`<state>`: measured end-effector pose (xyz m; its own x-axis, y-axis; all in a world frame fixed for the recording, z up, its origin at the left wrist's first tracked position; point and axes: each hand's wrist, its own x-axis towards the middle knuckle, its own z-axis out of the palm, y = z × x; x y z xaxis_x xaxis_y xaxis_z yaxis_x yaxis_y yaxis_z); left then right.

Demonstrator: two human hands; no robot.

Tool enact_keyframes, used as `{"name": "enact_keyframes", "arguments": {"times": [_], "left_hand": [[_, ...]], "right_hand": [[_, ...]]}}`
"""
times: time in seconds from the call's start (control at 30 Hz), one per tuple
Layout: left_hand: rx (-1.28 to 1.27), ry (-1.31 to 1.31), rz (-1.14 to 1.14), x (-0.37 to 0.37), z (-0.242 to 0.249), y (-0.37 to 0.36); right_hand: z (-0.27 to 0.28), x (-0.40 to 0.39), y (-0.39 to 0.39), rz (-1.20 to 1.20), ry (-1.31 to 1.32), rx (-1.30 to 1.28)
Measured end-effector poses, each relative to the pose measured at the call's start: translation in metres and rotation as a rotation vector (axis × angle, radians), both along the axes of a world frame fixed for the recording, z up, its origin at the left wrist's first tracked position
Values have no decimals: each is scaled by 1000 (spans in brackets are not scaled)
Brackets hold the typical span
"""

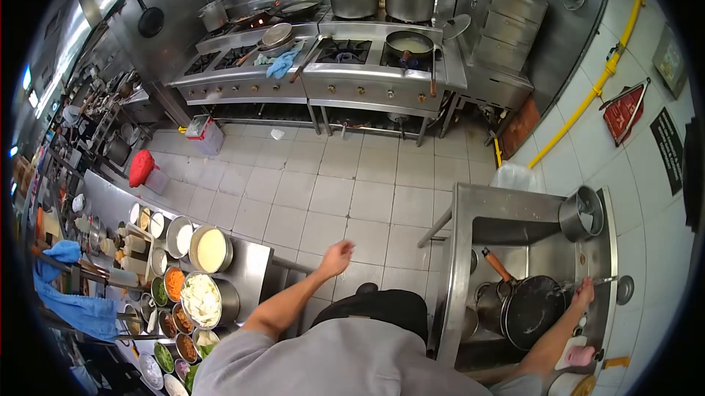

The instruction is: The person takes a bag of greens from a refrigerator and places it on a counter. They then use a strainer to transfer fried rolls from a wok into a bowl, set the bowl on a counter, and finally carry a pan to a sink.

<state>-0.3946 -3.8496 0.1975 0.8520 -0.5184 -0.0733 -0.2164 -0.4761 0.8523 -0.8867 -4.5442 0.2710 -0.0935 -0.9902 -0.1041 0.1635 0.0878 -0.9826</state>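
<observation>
My left hand (336, 258) is held out over the tiled floor in front of my body, its fingers loosely bent and nothing visible in it. Over the right side of the metal sink (464, 249), my right hand (584, 293) is closed around a thin metal tap (604, 280). Just left of that hand, a large black pan (534, 312) leans in the basin. A blurry bright streak, apparently water, shows at its upper right edge. Beside it lie a pan with an orange-brown handle (498, 264) and a metal pot (490, 308), partly hidden.
A steel pot (581, 214) stands at the sink's back corner. To my left, a counter (253, 260) bears pots and bowls of food, including shredded white vegetable (201, 299). Across the tiled floor (330, 194) stands a stove (367, 77) with two tall pots and pans. A red-covered bin (142, 168) stands at left.
</observation>
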Motion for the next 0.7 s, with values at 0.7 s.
{"name": "enact_keyframes", "arguments": {"times": [0.7], "left_hand": [[-217, 534, -903, -380, 143, -663]], "right_hand": [[72, 56, 153, -49, -470, -22]]}}
